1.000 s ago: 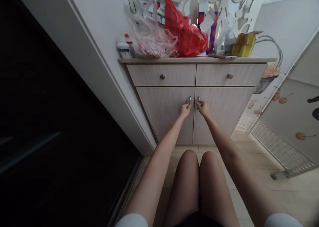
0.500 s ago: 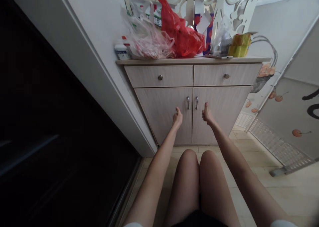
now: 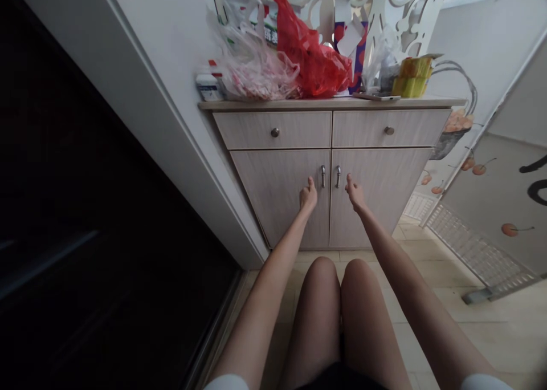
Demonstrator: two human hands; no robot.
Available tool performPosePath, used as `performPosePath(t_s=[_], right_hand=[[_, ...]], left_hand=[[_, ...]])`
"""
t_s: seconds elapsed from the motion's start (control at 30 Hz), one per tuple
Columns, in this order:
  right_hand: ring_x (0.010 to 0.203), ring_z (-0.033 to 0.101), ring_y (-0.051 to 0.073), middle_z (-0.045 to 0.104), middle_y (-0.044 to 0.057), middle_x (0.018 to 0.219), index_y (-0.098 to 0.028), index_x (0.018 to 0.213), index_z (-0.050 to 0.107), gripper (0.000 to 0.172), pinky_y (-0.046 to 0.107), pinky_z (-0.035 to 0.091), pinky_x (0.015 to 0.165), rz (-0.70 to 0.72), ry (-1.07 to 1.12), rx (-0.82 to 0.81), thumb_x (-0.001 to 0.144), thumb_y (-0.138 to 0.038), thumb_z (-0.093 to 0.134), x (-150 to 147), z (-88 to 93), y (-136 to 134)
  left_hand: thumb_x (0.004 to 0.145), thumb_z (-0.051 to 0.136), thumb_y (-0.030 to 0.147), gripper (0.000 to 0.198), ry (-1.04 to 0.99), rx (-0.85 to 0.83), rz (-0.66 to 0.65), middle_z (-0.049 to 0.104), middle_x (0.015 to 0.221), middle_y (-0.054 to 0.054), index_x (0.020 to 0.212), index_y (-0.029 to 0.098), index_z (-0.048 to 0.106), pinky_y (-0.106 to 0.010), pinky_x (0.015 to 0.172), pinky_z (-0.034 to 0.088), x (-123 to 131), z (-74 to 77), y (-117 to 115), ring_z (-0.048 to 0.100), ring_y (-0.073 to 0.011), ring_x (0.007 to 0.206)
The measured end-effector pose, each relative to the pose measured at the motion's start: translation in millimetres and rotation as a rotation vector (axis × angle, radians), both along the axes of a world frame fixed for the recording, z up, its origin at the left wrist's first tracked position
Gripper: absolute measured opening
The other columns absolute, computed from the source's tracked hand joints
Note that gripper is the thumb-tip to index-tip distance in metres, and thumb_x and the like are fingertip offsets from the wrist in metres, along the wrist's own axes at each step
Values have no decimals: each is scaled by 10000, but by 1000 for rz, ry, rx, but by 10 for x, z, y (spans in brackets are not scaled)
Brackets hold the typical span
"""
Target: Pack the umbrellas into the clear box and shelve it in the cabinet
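Note:
Two pale wood-grain cabinet doors, the left door and the right door, are closed in front of me. My left hand is nearest the left metal handle, just to its left and lower, with the thumb up and the fingers curled in. To the right of the right metal handle, my right hand also has its thumb raised and its fingers bent. Nothing shows in either hand, and neither seems to touch a handle.
Above the doors are two drawers with round knobs. On the cabinet top lie a red plastic bag, a clear bag, a white bottle, a phone and a yellow package. A printed panel stands at right.
My left hand has moved slightly right and its thumb now points more upright, closer to the left handle. My right hand has shifted a little left toward the right handle.

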State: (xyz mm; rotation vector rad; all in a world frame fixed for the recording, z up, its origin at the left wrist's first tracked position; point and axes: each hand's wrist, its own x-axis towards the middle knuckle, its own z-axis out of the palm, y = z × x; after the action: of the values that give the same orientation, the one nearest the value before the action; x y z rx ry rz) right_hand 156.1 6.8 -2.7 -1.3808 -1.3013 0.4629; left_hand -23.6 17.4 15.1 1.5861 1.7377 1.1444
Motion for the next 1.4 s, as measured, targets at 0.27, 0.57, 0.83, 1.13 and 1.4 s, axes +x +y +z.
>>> performPosePath(t_s=[0.27,0.57,0.83,1.13,1.4], right_hand=[[805,640,245,711,143,930,-170,930,670,417,374,484,790,-78,-138,69,820,-544,521,-147,-78,487],[776,627,220,704,140,944,-152,957,650,333,354,474,787,-63,-223,119,867,-416,467,-88,-158,-46],[567,510,166,646,56,752,-182,962,621,402,296,383,617,-131,-287,102,913,-531,428,140,-195,-1085],[577,538,157,694,80,840,-180,994,629,433,286,424,585,-240,-241,92,908,-564,448,602,-292,-1990],[528,533,130,722,103,907,-177,986,645,515,263,438,522,-319,-228,106,896,-642,442,957,-266,-2500]], left_hand=[[890,607,263,140,115,198,-90,713,959,-121,945,145,661,-286,804,442,337,45,369,657,-204,888],[925,547,252,155,144,305,-112,715,857,-103,890,167,672,-287,775,444,157,-139,5,660,-203,815],[920,554,263,166,105,351,-93,739,915,-85,959,175,689,-268,799,477,-290,-267,-790,680,-180,834],[868,572,410,278,-29,464,77,760,918,-98,923,177,714,-294,779,539,-877,-329,-1560,708,-206,820],[798,581,523,405,-6,549,339,758,863,-125,898,153,714,-332,716,563,-1415,-426,-1918,715,-243,776]])
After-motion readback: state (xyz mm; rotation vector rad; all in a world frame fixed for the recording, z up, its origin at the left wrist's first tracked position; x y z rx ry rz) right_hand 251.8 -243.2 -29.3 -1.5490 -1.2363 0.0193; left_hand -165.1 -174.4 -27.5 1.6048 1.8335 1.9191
